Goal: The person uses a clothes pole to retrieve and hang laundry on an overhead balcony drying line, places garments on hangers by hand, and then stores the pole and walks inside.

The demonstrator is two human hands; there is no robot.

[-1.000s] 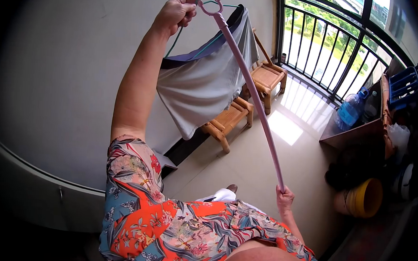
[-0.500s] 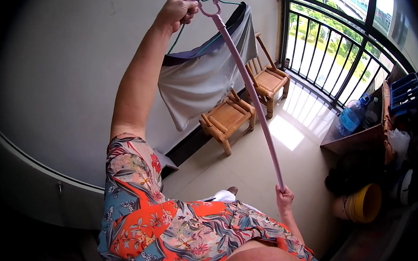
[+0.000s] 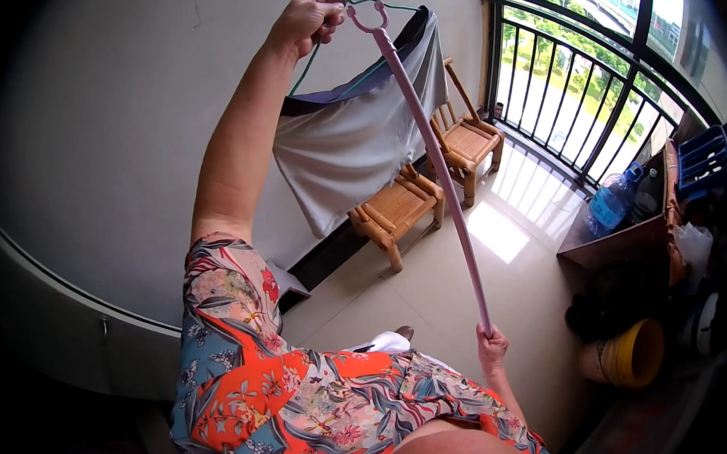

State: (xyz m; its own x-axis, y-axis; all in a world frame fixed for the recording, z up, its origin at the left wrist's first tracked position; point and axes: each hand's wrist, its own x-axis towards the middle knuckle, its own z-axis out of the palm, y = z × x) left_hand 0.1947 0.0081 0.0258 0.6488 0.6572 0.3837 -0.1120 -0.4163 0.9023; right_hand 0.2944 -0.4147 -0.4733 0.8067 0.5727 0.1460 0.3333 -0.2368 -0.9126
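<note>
My left hand [image 3: 310, 20], raised at the top, pinches a green wire clothes hanger [image 3: 304, 69] just under its hook. Over the hanger hangs a grey garment [image 3: 347, 148] with a dark purple-blue band along its upper edge. Down at the lower right, my right hand [image 3: 493, 349] is wrapped round the bottom end of a long pink clothes pole [image 3: 437, 158]. The pole slants up across the garment. Its forked tip lies close to my left fingers and the hanger wire; whether fork and wire touch, I cannot tell. The hook's top is cut off by the frame.
Two bamboo chairs [image 3: 399, 203] stand by the wall behind the garment. A black railing [image 3: 580, 99] lines the window. On the right are a large water bottle [image 3: 610, 203], a blue basket [image 3: 710, 161] and a yellow bucket [image 3: 638, 354]. Tiled floor [image 3: 451, 285] lies below.
The pole's forked tip has shifted very slightly right and down. The garment's lower corner has swung a little lower. Both hands keep their holds.
</note>
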